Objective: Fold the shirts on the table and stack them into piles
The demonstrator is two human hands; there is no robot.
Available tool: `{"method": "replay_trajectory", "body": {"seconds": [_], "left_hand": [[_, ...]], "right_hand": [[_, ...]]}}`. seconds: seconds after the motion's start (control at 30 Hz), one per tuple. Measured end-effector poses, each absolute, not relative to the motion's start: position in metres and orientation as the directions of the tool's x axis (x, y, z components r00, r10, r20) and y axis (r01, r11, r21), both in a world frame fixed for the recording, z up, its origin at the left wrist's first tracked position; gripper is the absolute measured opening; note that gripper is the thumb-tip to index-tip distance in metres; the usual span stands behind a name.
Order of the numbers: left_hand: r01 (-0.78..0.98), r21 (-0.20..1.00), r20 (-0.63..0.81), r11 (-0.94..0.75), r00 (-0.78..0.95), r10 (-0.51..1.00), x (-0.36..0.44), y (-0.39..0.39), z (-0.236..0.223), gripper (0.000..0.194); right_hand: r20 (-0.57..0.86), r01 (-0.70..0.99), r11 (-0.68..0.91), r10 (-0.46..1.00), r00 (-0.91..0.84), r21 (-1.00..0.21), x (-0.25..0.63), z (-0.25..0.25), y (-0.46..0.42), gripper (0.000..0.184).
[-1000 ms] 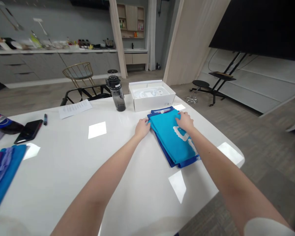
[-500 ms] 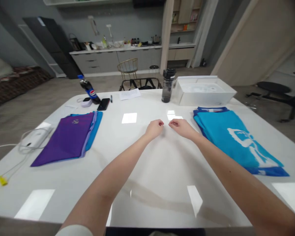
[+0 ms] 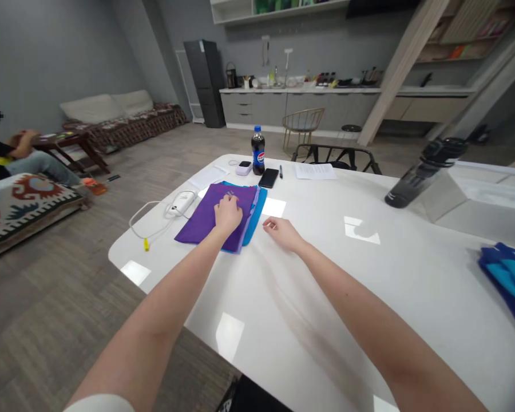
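On the left part of the white table [image 3: 326, 240] lies a stack of folded garments with a purple shirt [image 3: 206, 214] on top. A lilac garment and a blue garment [image 3: 256, 214] show at its right edge. My left hand [image 3: 228, 213] is over the purple shirt, its fingers bent and a little apart, holding nothing I can see; whether it touches the cloth I cannot tell. To the right of the stack, my right hand [image 3: 282, 232] hovers over the table with its fingers curled in, nothing in them. A second stack of blue garments [image 3: 508, 280] is partly cut off at the right.
Behind the stack stand a cola bottle [image 3: 258, 151], a phone [image 3: 269, 178] and a pen [image 3: 281, 171]. A white adapter [image 3: 182, 202] with cables lies left. A paper sheet [image 3: 315, 171], a dark tumbler [image 3: 420, 174] and a white box [image 3: 476, 200] line the far side. A person sits far left.
My view has swung left. Both hands have moved from the middle of the table towards the purple stack, the left one now over it, with its fingers opened from a curl.
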State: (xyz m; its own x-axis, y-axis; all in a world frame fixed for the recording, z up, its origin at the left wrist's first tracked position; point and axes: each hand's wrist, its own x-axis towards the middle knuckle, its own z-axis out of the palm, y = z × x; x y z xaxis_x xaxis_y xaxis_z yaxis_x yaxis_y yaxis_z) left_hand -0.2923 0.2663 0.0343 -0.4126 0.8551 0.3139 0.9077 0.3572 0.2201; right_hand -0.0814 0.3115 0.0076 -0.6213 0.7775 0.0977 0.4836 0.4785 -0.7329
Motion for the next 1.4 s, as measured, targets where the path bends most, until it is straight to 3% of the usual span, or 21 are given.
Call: {"method": "replay_trajectory", "body": {"seconds": [0.23, 0.33, 0.47, 0.53, 0.67, 0.7, 0.83, 0.9, 0.97, 1.07, 1.17, 1.3, 1.4], "left_hand": [[0.874, 0.189, 0.133, 0.448, -0.475, 0.870, -0.362, 0.285, 0.015, 0.032], [0.883, 0.182, 0.135, 0.432, -0.458, 0.879, -0.370, 0.292, 0.008, 0.027], [0.876, 0.271, 0.203, 0.399, -0.457, 0.866, -0.367, 0.284, 0.013, 0.024], [0.877, 0.314, 0.277, 0.364, -0.451, 0.848, -0.357, 0.273, 0.022, 0.021], [0.905, 0.403, 0.407, 0.138, -0.312, 0.859, -0.313, 0.235, 0.042, 0.020], [0.902, 0.428, 0.428, 0.051, -0.252, 0.868, -0.300, 0.225, 0.047, 0.020], [0.844, 0.516, 0.418, -0.144, -0.101, 0.903, -0.256, 0.187, 0.057, 0.024], [0.842, 0.529, 0.417, -0.104, -0.152, 0.896, -0.246, 0.176, 0.055, 0.022], [0.840, 0.541, 0.441, 0.035, -0.319, 0.839, -0.243, 0.170, 0.049, 0.018], [0.741, 0.627, 0.440, 0.240, -0.591, 0.676, -0.238, 0.162, 0.031, 0.020], [0.556, 0.791, 0.326, 0.255, -0.736, 0.593, -0.222, 0.152, 0.011, 0.036], [0.322, 0.908, 0.098, 0.266, -0.783, 0.614, -0.187, 0.152, 0.001, 0.060], [0.383, 0.861, 0.061, 0.334, -0.730, 0.681, -0.163, 0.175, 0.004, 0.074]], "right_hand": [[0.155, 0.466, 0.509, 0.778, -0.609, -0.724, -0.173, -0.001, 0.322, 0.010], [0.176, 0.495, 0.536, 0.780, -0.601, -0.683, -0.179, -0.004, 0.325, 0.011], [0.216, 0.477, 0.554, 0.776, -0.592, -0.682, -0.177, -0.010, 0.328, 0.014], [0.262, 0.445, 0.561, 0.779, -0.570, -0.698, -0.175, -0.010, 0.328, 0.022], [0.394, 0.382, 0.646, 0.732, -0.556, -0.661, -0.163, 0.001, 0.325, 0.066], [0.411, 0.370, 0.670, 0.710, -0.571, -0.643, -0.158, 0.005, 0.324, 0.065], [0.377, 0.381, 0.698, 0.674, -0.636, -0.606, -0.125, 0.025, 0.310, 0.020], [0.324, 0.408, 0.670, 0.692, -0.645, -0.621, -0.101, 0.035, 0.294, 0.013], [0.275, 0.426, 0.641, 0.707, -0.651, -0.639, -0.074, 0.044, 0.272, 0.006], [0.230, 0.462, 0.631, 0.712, -0.663, -0.623, -0.034, 0.053, 0.232, 0.024], [0.240, 0.461, 0.632, 0.715, -0.656, -0.623, 0.003, 0.057, 0.195, 0.034], [0.222, 0.440, 0.610, 0.716, -0.662, -0.659, 0.049, 0.060, 0.158, 0.036], [0.151, 0.500, 0.575, 0.740, -0.655, -0.647, 0.084, 0.062, 0.136, 0.040]]}}
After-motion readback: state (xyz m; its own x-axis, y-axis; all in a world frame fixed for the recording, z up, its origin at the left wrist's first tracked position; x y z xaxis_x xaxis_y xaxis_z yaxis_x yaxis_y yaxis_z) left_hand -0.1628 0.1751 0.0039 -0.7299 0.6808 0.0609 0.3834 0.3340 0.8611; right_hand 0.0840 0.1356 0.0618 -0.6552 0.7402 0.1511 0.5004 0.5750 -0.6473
